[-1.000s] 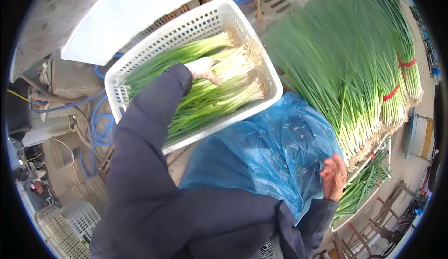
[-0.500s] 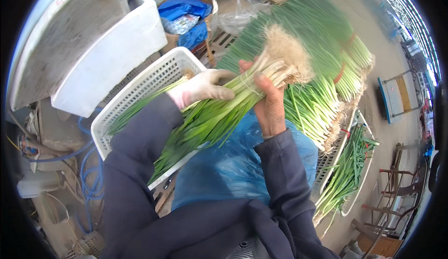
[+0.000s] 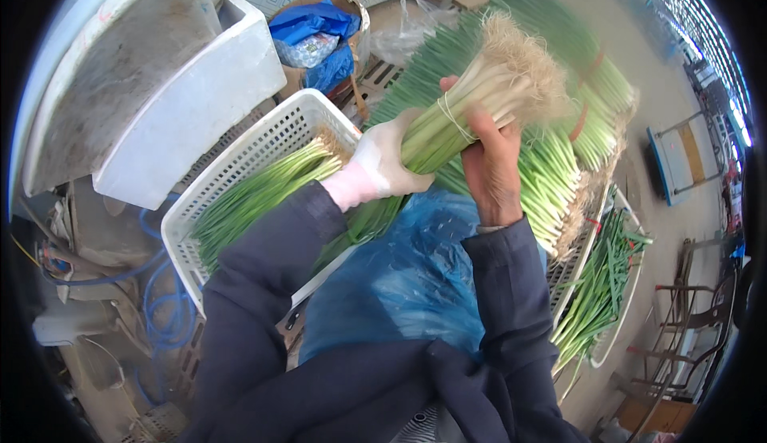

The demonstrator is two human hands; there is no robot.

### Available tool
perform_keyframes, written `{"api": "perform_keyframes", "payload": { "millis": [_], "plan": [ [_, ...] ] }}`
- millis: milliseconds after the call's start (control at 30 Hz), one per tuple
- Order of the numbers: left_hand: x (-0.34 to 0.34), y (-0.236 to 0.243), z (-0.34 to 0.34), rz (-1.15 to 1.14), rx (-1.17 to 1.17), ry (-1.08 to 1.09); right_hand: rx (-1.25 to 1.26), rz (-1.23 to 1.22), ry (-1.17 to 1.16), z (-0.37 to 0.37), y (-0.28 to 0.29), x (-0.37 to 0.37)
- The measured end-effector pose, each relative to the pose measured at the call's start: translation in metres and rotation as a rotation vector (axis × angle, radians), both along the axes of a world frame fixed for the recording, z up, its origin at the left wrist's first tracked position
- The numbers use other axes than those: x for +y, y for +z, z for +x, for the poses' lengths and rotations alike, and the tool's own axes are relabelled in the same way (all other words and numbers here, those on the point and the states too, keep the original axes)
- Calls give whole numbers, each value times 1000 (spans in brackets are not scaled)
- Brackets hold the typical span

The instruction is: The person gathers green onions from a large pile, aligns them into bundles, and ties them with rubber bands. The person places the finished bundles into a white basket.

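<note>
A thick bunch of scallions (image 3: 427, 137) is held up in front of me, its pale roots pointing to the far right. My left hand (image 3: 387, 155), in a white glove, wraps round the green stalks. My bare right hand (image 3: 494, 159) grips the white part near the roots, its thumb beside a thin pale band (image 3: 452, 117) that circles the bunch. Under the left forearm, a white perforated crate (image 3: 177, 231) holds more scallions (image 3: 264, 187). Blue plastic sheeting (image 3: 391, 283) covers my lap beneath the hands.
Large bundles of scallions (image 3: 547, 175), some with red ties, are heaped beyond my right hand. Another crate at right holds loose greens (image 3: 599, 283). White foam boxes (image 3: 192, 107) stand at left, with a blue hose (image 3: 164, 303) below. A carton (image 3: 361, 39) contains blue plastic.
The bunch has moved up and to the right, with its roots farther away. My left hand has closed round the stalks. My right hand has shifted right with the bunch.
</note>
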State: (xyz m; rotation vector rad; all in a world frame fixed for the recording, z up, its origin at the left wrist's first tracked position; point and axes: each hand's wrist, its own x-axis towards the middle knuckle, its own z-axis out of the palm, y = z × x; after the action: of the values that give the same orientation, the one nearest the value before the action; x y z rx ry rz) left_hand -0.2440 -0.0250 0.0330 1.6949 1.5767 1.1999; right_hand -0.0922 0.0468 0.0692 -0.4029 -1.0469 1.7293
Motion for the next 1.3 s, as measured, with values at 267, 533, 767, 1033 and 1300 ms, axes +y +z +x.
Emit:
{"api": "perform_keyframes", "payload": {
  "millis": [267, 533, 767, 1033, 1300],
  "plan": [
    [-2, 29, 4, -46, -48, -171, 156, 67, -86, 7, 33, 9],
    [-9, 49, -19, 26, -212, -188, 314, 209, 81, -2, 57, 6],
    [-14, 71, -22, 64, -171, 9, -191, 451, -484, 16, 60, -15],
    [-14, 68, -1, 76, -5, 130, -436, 567, -573, 10, 81, -18],
    [-17, 69, 1, 86, -66, 108, -331, 401, -437, 13, 96, -18]
  ]
}}
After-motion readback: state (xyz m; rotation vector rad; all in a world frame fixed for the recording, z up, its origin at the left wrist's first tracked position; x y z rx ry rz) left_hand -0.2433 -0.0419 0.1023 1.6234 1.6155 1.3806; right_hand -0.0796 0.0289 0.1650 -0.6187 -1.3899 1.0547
